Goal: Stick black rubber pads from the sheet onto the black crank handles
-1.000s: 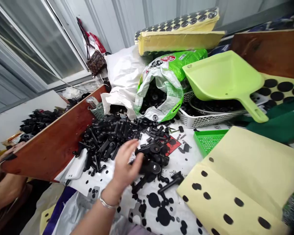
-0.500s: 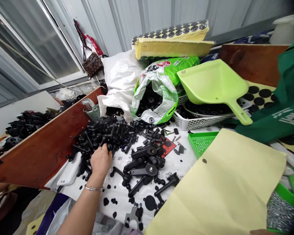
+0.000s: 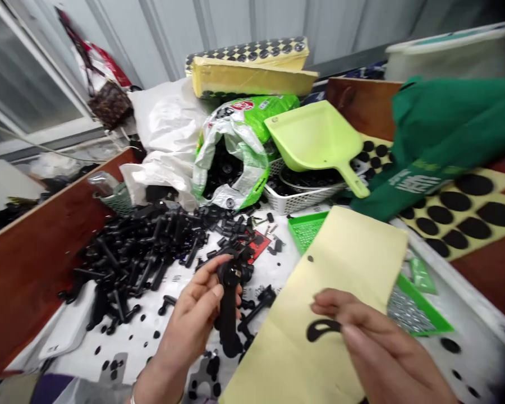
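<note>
Currently L hand (image 3: 193, 317), mostly closed, is gripping a long black plastic part (image 3: 228, 317) w/ round end, prob. for steadiness, above the white-covered worktop (image 3: 134, 342); R hand (image 3: 372, 336), nearly shut, is pinching a thin black curved piece (image 3: 315, 332) by one end, apparently leaving the rest exposed, over a pale-yellow paper sheet (image 3: 284, 342).

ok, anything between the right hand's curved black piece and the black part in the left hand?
Nothing visible. The gap from the curved black piece in the right hand to the black part in the left hand looks open; the yellow sheet and loose pieces appear to lie below, though depth is uncertain.
</note>
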`<state>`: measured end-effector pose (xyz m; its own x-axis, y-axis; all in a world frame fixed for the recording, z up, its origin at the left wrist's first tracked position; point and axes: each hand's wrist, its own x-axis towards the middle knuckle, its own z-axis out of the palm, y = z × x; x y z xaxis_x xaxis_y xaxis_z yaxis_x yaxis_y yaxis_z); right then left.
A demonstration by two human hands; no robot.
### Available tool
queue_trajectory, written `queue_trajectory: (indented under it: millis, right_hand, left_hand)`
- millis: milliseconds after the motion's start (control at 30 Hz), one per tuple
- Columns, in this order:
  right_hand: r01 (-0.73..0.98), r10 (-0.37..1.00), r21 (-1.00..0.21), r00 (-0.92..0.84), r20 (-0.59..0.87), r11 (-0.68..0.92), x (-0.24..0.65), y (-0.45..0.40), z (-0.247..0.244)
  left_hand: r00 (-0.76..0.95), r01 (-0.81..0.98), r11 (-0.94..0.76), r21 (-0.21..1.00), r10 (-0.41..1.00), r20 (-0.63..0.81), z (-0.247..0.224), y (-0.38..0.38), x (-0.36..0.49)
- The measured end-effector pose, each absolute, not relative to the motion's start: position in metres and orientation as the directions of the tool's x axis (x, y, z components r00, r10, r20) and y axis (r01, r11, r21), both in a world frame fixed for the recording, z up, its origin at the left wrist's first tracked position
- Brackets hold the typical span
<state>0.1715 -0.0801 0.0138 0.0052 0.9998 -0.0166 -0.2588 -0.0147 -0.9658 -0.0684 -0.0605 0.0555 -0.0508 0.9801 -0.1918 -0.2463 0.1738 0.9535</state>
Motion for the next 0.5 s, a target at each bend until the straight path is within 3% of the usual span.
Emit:
queue_trajectory:
  millis: [100, 200, 500]
  right_hand:
    - [-0.4, 0.984, -0.902, -0.132, -0.123, -0.166, 0.162, -0.071, 0.032]
    - [-0.488, 0.968, -0.84, -0.185, -0.168, -0.239, 0.16, -0.065, 0.035]
    - [-0.511, 0.94, -0.793, -0.245, -0.235, -0.332, 0.156, -0.057, 0.029]
  left_hand:
    - [0.173, -0.353, 0.352, 0.867, 0.935, -0.31, 0.048, -0.065, -0.038]
    - [0.261, -0.316, 0.451, 0.835, 0.887, -0.38, 0.037, -0.067, -0.026]
    - [0.311, -0.227, 0.381, 0.896, 0.9, -0.304, 0.026, -0.068, -0.022]
